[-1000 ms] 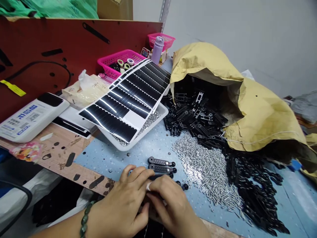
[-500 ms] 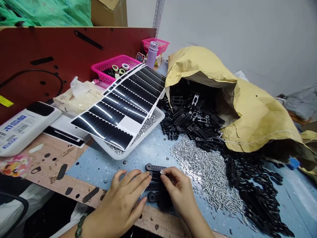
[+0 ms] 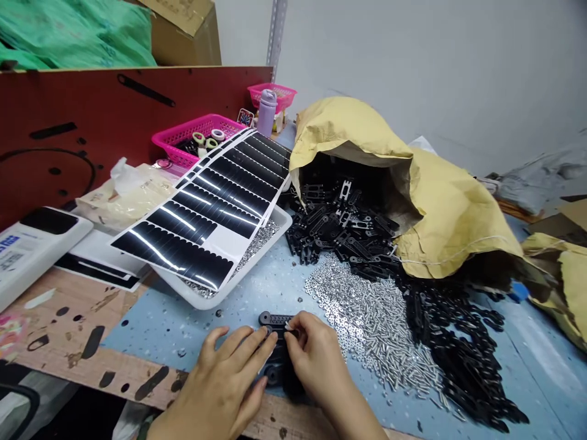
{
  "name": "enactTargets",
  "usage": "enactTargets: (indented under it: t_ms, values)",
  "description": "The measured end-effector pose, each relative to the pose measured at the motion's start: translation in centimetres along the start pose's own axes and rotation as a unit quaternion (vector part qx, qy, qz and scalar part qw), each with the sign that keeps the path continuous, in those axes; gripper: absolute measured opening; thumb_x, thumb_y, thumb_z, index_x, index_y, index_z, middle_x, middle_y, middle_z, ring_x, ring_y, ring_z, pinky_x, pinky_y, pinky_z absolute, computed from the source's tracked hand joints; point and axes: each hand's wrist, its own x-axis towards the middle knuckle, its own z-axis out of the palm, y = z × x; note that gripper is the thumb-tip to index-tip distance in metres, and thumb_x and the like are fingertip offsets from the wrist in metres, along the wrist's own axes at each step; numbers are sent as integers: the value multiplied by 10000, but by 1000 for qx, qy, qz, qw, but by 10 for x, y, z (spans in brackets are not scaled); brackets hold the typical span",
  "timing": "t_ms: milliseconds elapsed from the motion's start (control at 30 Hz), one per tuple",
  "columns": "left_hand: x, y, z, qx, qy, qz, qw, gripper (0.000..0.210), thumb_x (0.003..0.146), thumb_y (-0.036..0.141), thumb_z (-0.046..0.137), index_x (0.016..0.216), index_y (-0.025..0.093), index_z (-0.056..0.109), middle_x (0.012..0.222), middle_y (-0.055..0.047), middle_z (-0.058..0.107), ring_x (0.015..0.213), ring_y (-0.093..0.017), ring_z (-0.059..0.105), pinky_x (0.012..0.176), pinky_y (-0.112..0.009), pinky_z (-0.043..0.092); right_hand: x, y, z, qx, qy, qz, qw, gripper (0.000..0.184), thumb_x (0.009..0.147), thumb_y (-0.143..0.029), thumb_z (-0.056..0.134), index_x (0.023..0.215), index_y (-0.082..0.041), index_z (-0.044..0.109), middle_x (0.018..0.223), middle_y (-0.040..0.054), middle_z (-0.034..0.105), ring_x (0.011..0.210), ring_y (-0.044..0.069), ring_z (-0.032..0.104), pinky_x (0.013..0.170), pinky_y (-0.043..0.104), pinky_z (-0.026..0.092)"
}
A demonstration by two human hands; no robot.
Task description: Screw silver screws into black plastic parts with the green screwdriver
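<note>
Several black plastic arms (image 3: pixel 274 318) lie side by side near the table's front edge, between my two hands. My left hand (image 3: pixel 224 376) rests over their left ends, fingers stretched out and fingertips touching them. Thumb and index finger of my right hand (image 3: pixel 314 351) are pinched together at the right part of these arms. What sits in that pinch is too small and covered to make out. To the right of my right hand spreads a heap of silver screws (image 3: pixel 398 336) and nuts (image 3: pixel 332 293).
A yellow paper sack (image 3: pixel 358 125) spills black plastic pieces (image 3: pixel 330 226) behind the metal heap. Black sticker sheets (image 3: pixel 220 195) lie across a white tray (image 3: pixel 220 299) of small metal parts. Farther left are a pink basket (image 3: pixel 178 134) and a white device (image 3: pixel 46 244).
The camera view has shifted, so the scene sits further left. My right hand stays pinched at the black arms, and my left fingers still rest on them.
</note>
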Motion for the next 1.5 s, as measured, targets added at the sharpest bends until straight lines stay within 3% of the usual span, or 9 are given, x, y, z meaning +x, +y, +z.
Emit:
enactTargets:
  t_ms: [133,233,400,600,800,967,1167,1333,1500]
  values:
    - [5,4,5,-15,67,-20,997,411,865,126,438,1241,230,568,1161,-31,657,1050,-229,542,983,-420,207,-3,-1,-9,-61,7,17,998,165,759,-133,573,870,-198,471,667,-5,582,578,178,557,516,269,413]
    - [8,5,6,-25,86,-21,996,381,878,127,415,1200,227,594,1118,-29,676,1031,-220,557,981,-415,209,-17,-2,-10,-52,78,-70,993,121,831,-145,506,939,-197,495,855,53,629,796,213,611,711,355,499]
    - [6,0,5,1,59,4,998,418,846,100,441,1224,224,570,1146,-37,662,1052,-231,546,985,-424,200,-38,-2,-1,-81,95,-177,976,386,833,-13,380,1122,-217,532,1030,58,672,1069,222,581,1061,563,295]
    - [5,-3,2,41,13,26,999,427,847,118,456,1253,230,525,1205,-55,618,1090,-253,527,954,-456,211,-73,22,-16,-56,273,-118,953,272,899,-97,410,1115,-199,538,1006,104,647,1008,244,593,910,482,466]
    - [12,11,-7,30,24,8,999,371,893,134,423,1246,205,509,1213,-92,584,1122,-254,512,956,-471,254,-113,39,-31,12,294,-102,950,214,932,-169,444,1110,-233,544,988,85,642,930,213,623,766,336,521]
    - [5,35,-13,-6,64,70,995,372,883,126,458,1244,194,513,1188,-101,598,1117,-273,527,931,-465,355,-149,63,-31,64,326,-40,942,159,932,-246,475,1022,-223,604,946,80,670,885,208,653,710,278,533]
    - [-35,88,40,-195,-98,205,954,422,831,116,502,1237,231,528,1150,-62,631,1019,-192,622,867,-250,529,-213,109,15,98,319,133,933,169,890,-267,498,901,-185,646,822,71,688,714,202,663,636,279,531]
    - [-50,107,99,-250,-174,105,947,449,878,117,452,1302,263,469,1128,-65,624,1001,-211,640,870,-348,552,-228,107,45,121,280,191,933,168,821,-153,490,831,-195,652,792,35,656,701,175,651,623,251,512]
    - [-52,119,108,-211,-262,207,919,622,788,71,598,1332,334,453,1399,-70,447,1253,-292,446,989,-494,433,-269,83,64,99,217,205,949,109,785,-125,539,775,-211,606,759,-1,600,665,150,604,626,234,488]
